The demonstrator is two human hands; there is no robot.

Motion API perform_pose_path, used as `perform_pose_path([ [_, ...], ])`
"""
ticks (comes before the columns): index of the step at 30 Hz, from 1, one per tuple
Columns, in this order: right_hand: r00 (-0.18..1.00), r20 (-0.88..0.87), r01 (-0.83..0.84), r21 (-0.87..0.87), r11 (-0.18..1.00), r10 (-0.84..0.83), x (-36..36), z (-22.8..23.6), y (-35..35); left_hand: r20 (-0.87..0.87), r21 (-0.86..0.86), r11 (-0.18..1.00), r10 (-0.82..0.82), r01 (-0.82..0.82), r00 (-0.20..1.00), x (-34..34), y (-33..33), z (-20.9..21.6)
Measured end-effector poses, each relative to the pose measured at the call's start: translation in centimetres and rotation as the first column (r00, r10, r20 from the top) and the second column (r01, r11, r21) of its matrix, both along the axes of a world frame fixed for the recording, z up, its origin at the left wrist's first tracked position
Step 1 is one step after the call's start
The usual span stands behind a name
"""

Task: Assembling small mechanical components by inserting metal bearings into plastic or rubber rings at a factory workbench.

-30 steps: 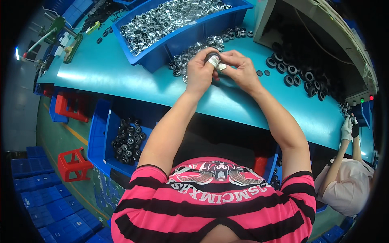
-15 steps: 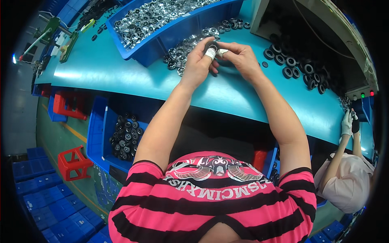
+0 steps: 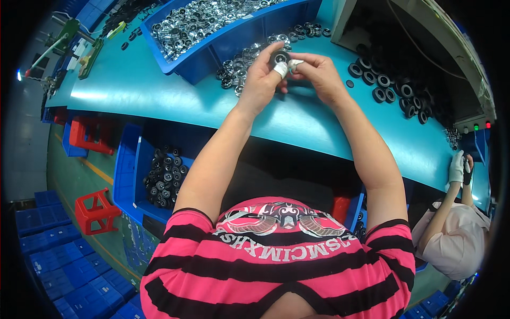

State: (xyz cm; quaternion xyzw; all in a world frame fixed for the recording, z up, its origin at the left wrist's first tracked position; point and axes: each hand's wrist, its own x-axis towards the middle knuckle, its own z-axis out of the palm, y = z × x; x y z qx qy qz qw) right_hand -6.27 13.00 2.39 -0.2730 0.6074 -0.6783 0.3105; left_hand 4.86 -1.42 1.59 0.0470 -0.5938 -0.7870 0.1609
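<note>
A small black wheel (image 3: 280, 57) with a shiny hub is held over the teal table, its round face turned up. My left hand (image 3: 259, 85) is closed around its left side, with the thumb pressed near its lower edge. My right hand (image 3: 320, 78) pinches at the wheel's right edge, its fingertips partly hidden. Both thumbs are wrapped in white tape. Just beyond my hands, loose clear and silvery hubs (image 3: 234, 72) lie against a blue bin (image 3: 199, 58) heaped with the same parts. To the right, many black tyre rings (image 3: 383, 81) are spread on the table.
A grey machine housing (image 3: 340, 24) stands at the far right. Below the table edge at left, a blue crate (image 3: 127, 165) holds finished-looking black wheels (image 3: 167, 178). Red stools (image 3: 96, 211) and stacked blue crates (image 3: 58, 260) occupy the floor. A co-worker (image 3: 451, 234) with gloved hands works at right.
The wheel has tilted, so its face with the hub now shows more fully. Both hands stay close together at nearly the same place. The co-worker's hands shifted slightly.
</note>
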Motion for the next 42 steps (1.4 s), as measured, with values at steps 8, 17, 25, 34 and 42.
perform_pose_path([
  [8, 0.997, 0.044, 0.064, 0.077, 0.995, -0.068, -0.3, -0.1, 0.1, 0.033, -0.267, 0.964, 0.015, -0.006, 0.999, -0.1, 0.8, -0.4],
  [17, 0.994, 0.101, 0.035, 0.071, 0.997, -0.042, -0.4, -0.3, 0.1, 0.027, -0.368, 0.928, 0.075, -0.06, 0.997, 0.1, 1.3, -0.1],
  [25, 0.979, 0.202, -0.042, 0.036, 0.998, 0.034, -0.4, 0.4, 0.4, 0.053, -0.339, 0.939, 0.078, -0.055, 0.996, 0.1, 1.2, -0.2],
  [34, 0.996, 0.081, 0.012, 0.143, 0.99, -0.023, -0.8, -0.3, 0.6, 0.066, -0.507, 0.86, 0.101, -0.054, 0.993, 0.1, 1.5, -0.5],
  [42, 0.765, -0.617, 0.441, 0.292, 0.849, -0.185, -4.3, 1.2, 3.2, 0.064, -0.129, 0.99, -0.054, 0.062, 0.997, 0.8, 1.1, 0.4],
])
